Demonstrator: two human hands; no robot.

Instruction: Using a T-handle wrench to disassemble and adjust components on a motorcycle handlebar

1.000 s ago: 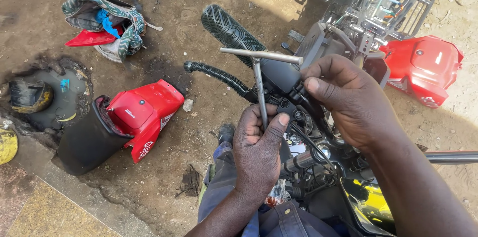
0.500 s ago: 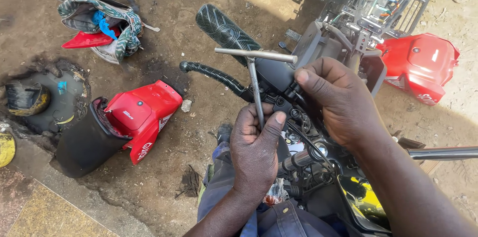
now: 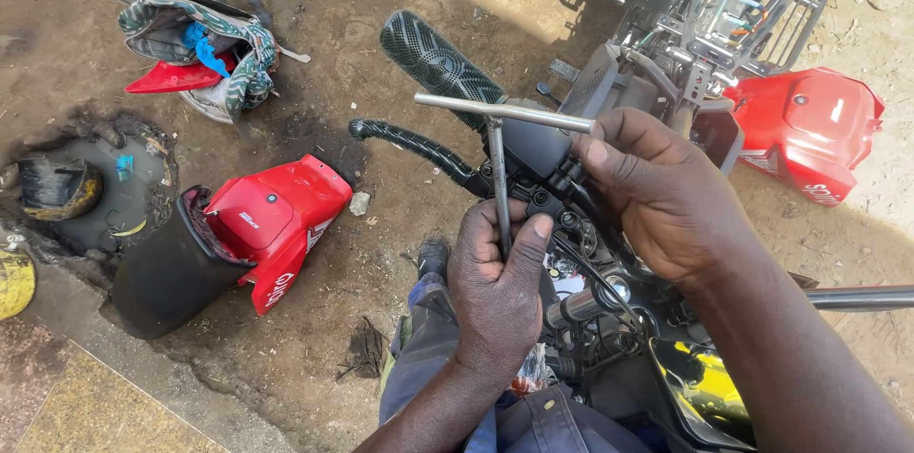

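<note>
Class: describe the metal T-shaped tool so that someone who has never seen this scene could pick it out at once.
Start at the motorcycle's black handlebar grip in the upper middle. Just below it, the left hand wraps the upright shaft of the T-handle wrench, and the right hand pinches its crossbar. It is the only bare silver T among black controls and red panels.

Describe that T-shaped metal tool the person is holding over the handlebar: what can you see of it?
The T-shaped tool looks like bare grey steel: a slim shaft topped by a crossbar that tilts slightly down to the right. The shaft stands nearly upright. The left hand wraps its lower part, hiding the working end. The right hand pinches the crossbar's right end. It sits just in front of the black handlebar grip.
</note>
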